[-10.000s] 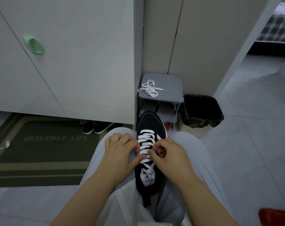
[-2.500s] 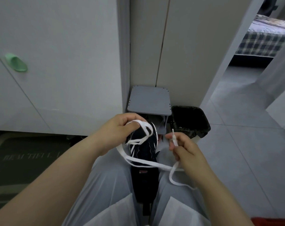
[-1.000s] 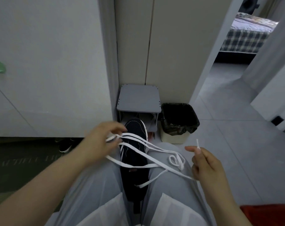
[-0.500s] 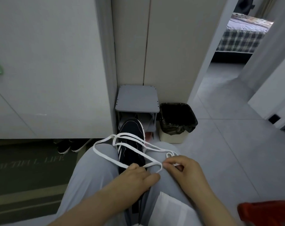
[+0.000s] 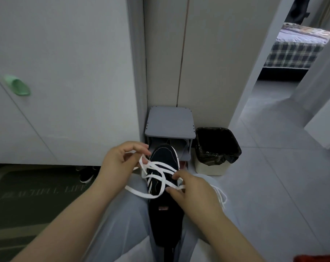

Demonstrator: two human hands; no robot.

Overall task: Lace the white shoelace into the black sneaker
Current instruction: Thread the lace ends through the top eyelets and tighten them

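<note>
Matt black cloth sneaker (image 5: 163,167), flat woven white shoelace (image 5: 156,172), glossy bin liner (image 5: 217,146)

The left forearm (image 5: 75,214) and right forearm (image 5: 226,229) are bare from the bottom edge of the view up to the wrists. The left hand (image 5: 120,163) and right hand (image 5: 194,193) are bare too. Both legs are in loose, light grey-blue trousers (image 5: 122,214) of thin, smooth cloth with soft folds. At the bottom edge, two whitish flaps of a top (image 5: 133,250) lie over the lap.
</note>
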